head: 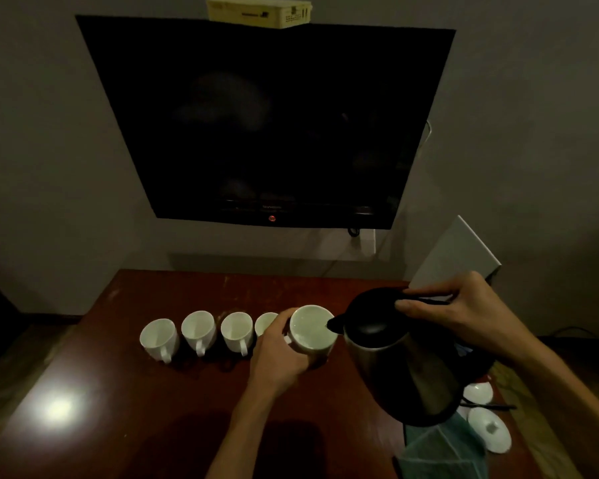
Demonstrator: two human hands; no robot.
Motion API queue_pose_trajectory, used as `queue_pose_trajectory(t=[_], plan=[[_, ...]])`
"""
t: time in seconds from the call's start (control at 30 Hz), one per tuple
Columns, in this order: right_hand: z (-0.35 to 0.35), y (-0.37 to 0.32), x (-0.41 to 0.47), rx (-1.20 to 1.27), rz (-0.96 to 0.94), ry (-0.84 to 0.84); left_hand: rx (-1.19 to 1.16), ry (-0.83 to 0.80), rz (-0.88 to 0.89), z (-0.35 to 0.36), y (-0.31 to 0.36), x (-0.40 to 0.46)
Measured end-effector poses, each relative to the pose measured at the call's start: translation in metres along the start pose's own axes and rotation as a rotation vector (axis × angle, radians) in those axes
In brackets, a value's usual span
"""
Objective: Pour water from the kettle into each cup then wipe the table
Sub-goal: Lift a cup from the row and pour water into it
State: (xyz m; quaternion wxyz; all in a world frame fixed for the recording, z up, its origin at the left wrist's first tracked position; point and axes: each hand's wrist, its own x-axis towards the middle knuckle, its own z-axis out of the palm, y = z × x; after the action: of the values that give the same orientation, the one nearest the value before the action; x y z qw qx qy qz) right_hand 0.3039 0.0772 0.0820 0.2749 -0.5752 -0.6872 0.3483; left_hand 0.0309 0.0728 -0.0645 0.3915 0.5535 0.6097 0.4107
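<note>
Several white cups stand in a row on the dark red-brown table [153, 409]. My left hand [277, 354] grips the rightmost cup [313, 328], lifted slightly and holding pale liquid. My right hand [464, 312] holds the steel kettle [398, 368] by its black handle, tilted left, with the spout right at that cup's rim. The other cups [198, 328] stand to the left with their handles facing me; one is partly hidden behind my left hand.
A folded teal cloth [443, 454] lies at the table's near right. Two white lids [490, 432] rest beside it, near the kettle's black base and cord. A dark wall-mounted TV [267, 126] hangs above the table's far edge. A grey panel [457, 257] leans at the back right.
</note>
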Motion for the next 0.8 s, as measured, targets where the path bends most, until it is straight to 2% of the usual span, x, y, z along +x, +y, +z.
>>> queue_pose_trajectory(t=[0.8], plan=[[0.0029, 0.0018, -0.0083, -0.036, -0.011, 0.012, -0.016, 0.022, 0.033, 0.0005, -0.0039, -0.0080]])
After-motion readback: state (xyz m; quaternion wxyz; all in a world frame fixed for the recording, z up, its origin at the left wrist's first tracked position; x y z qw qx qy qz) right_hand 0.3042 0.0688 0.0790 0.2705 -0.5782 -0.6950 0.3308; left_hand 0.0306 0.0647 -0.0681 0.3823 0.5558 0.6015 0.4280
